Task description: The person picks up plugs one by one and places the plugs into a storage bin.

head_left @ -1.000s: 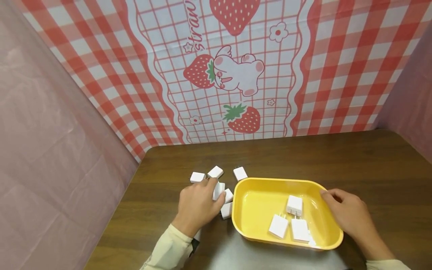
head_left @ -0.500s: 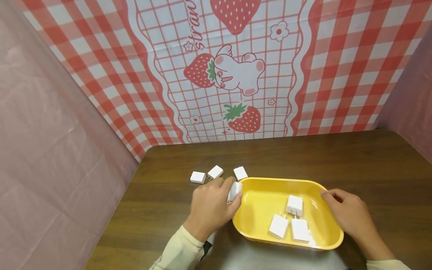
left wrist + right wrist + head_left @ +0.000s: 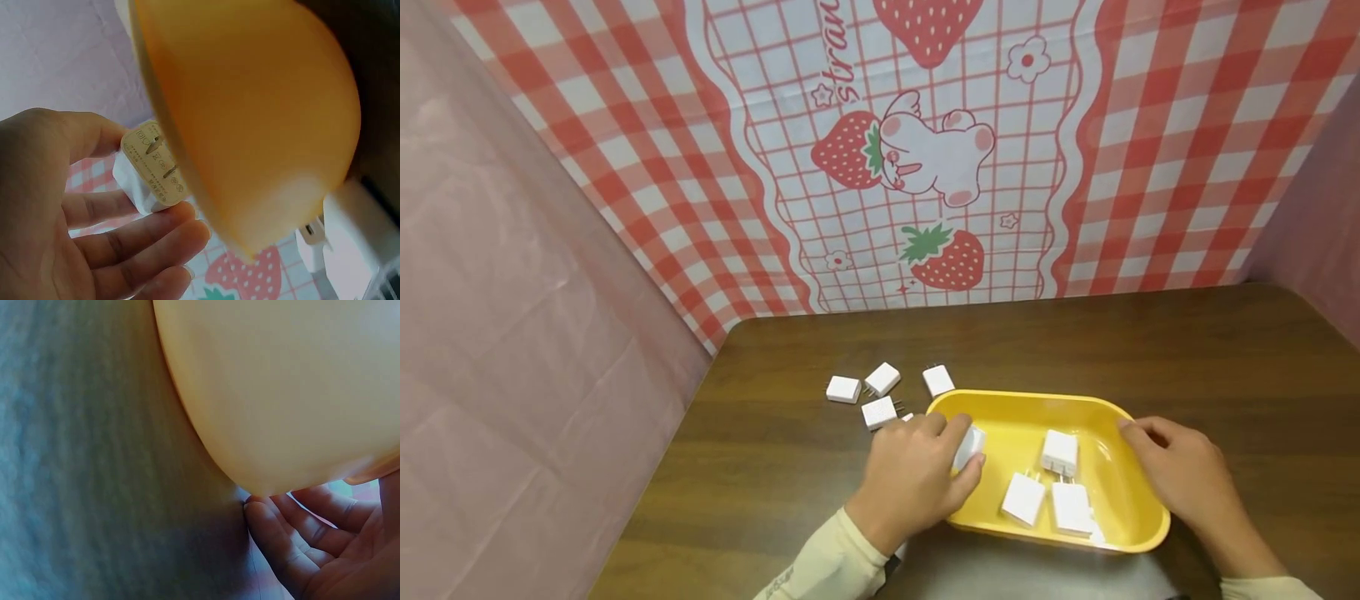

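Over the left end of a yellow plastic tray [image 3: 1011, 427], my left hand [image 3: 917, 475] pinches a white charger plug [image 3: 972, 447] between thumb and fingers. The left wrist view shows the prongs and printed face of that charger plug [image 3: 153, 165], close beside the tray's rim. Three more white charger plugs lie in the tray towards its right side, among them one in front [image 3: 1023, 498]. My right hand [image 3: 1183, 475] grips the tray's right end, thumb at the rim. In the right wrist view its fingers [image 3: 281, 537] lie against the outer wall.
Several white charger plugs lie on the brown wooden table [image 3: 760, 467] left of and behind the tray, such as one charger plug [image 3: 879, 412] near my left hand. Another [image 3: 938, 380] sits by the tray's back left corner. A strawberry-print cloth [image 3: 880, 275] hangs behind.
My left hand has picked up the charger plug from the group on the table and carried it right, across the tray's left rim. My right hand stays on the tray.
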The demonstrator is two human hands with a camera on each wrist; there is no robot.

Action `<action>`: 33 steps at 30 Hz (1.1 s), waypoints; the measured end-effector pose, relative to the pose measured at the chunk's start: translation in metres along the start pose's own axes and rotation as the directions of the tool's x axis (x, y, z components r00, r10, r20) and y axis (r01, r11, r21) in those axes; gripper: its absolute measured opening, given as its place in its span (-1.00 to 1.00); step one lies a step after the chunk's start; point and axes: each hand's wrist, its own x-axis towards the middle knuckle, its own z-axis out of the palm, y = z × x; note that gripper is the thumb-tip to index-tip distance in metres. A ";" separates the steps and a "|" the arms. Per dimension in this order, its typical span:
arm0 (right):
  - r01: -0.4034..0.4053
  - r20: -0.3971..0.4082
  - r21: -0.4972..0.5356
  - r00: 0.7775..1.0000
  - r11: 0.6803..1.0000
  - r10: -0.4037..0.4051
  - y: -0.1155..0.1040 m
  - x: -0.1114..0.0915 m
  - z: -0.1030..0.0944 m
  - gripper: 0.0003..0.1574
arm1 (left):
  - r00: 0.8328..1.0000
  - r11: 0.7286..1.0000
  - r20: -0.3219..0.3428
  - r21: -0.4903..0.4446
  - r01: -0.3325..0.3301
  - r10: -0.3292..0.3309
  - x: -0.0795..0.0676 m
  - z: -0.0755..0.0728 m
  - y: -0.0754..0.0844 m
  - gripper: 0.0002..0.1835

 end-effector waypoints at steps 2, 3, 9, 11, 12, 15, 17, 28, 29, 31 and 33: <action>0.002 -0.004 0.002 1.000 1.000 -0.002 0.000 0.000 0.000 -0.40 | 1.000 1.000 0.000 -0.002 -0.009 0.009 0.000 0.001 0.003 -0.65; 0.003 -0.005 0.003 1.000 1.000 -0.003 0.000 0.000 0.000 -0.40 | 1.000 1.000 0.001 -0.001 -0.013 0.013 0.000 0.001 0.005 -0.65; 0.009 -0.008 0.006 1.000 1.000 -0.009 0.000 0.000 0.000 -0.41 | 0.999 0.999 0.024 0.000 -0.036 0.036 0.001 0.003 0.012 -0.68; 0.007 -0.007 0.004 1.000 1.000 -0.007 0.001 0.000 0.000 -0.40 | 0.998 0.999 0.032 0.003 -0.049 0.049 0.001 0.003 0.015 -0.70; 0.006 -0.006 0.004 1.000 1.000 -0.006 0.001 0.000 -0.001 -0.40 | 0.998 0.998 0.036 0.005 -0.055 0.055 0.002 0.004 0.016 -0.71; 0.003 -0.006 0.003 1.000 1.000 -0.003 0.001 0.001 -0.001 -0.40 | 0.996 0.997 0.051 0.015 -0.073 0.072 0.002 0.006 0.018 -0.72; 0.001 -0.004 0.002 1.000 1.000 -0.001 0.001 0.001 -0.001 -0.39 | 0.994 0.996 0.069 0.020 -0.082 0.080 0.003 0.007 0.020 -0.72; -0.014 0.017 0.000 1.000 1.000 0.014 0.000 0.000 -0.001 -0.37 | 0.989 0.994 0.110 0.020 -0.105 0.102 0.003 0.014 0.024 -0.72; -0.014 0.016 0.000 1.000 1.000 0.014 0.000 0.000 -0.001 -0.37 | 0.989 0.994 0.109 0.024 -0.106 0.103 0.003 0.014 0.024 -0.71; -0.014 0.016 -0.002 1.000 1.000 0.014 0.000 0.000 -0.001 -0.37 | 0.989 0.993 0.108 0.033 -0.109 0.105 0.003 0.015 0.025 -0.69; -0.015 0.019 -0.002 1.000 1.000 0.015 0.000 0.000 -0.001 -0.36 | 0.989 0.993 0.106 0.041 -0.109 0.104 0.004 0.015 0.027 -0.68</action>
